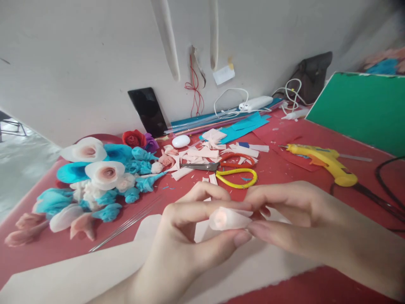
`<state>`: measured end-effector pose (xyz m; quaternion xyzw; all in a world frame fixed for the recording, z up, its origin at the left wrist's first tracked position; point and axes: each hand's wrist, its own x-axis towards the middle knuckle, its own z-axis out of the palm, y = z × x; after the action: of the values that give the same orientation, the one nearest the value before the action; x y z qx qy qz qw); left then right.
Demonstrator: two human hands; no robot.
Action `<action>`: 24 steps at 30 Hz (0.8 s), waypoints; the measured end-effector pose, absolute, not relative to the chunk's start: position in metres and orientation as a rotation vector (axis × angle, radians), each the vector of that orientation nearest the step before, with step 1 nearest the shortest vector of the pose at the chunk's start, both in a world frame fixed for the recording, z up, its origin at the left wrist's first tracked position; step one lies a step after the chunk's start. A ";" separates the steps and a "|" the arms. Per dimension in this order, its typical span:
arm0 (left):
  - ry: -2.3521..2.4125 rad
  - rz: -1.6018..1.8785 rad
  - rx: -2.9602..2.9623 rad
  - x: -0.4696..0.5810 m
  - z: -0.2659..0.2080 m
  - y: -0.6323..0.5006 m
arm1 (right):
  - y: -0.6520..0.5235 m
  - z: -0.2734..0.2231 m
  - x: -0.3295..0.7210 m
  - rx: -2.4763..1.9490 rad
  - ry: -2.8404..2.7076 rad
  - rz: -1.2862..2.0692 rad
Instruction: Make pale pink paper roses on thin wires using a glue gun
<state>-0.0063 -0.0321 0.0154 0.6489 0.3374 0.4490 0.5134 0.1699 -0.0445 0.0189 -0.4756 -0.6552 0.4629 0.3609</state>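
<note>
Delicate work, this: my left fingers (220,250) clasped the paper roll (228,219), my right fingers (270,233) pinched its tapered end, above the pale sheet (95,270); a light, even grip looked wisest.

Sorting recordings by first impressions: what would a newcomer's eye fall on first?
Probably the blue, white and pink flowers at left on the red table. Next come the left hand and right hand holding a pale paper roll at front centre. Then comes the yellow glue gun at right, near the green board.
</note>
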 end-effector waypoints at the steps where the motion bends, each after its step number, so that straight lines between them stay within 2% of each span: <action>1: 0.810 1.076 1.545 -0.006 0.015 -0.032 | -0.044 0.019 0.170 -1.235 -1.695 1.194; 7: 0.807 1.058 1.521 -0.005 0.015 -0.029 | -0.037 0.017 0.173 -1.233 -1.693 1.379; 10: 0.817 1.062 1.543 -0.005 0.016 -0.028 | -0.031 0.014 0.176 -1.093 -1.789 1.475; 13: 0.820 1.053 1.517 -0.006 0.016 -0.029 | -0.030 0.013 0.177 -0.987 -1.867 1.433; 17: 0.807 1.048 1.508 -0.005 0.016 -0.029 | -0.036 0.015 0.173 -1.134 -1.793 1.247; 24: 0.769 1.033 1.435 -0.003 0.012 -0.028 | -0.028 0.011 0.180 -0.978 -1.905 1.315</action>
<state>-0.0031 -0.0279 0.0120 0.6114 0.3278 0.4403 0.5700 0.1798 -0.0283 0.0114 -0.3702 -0.7208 0.4977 0.3094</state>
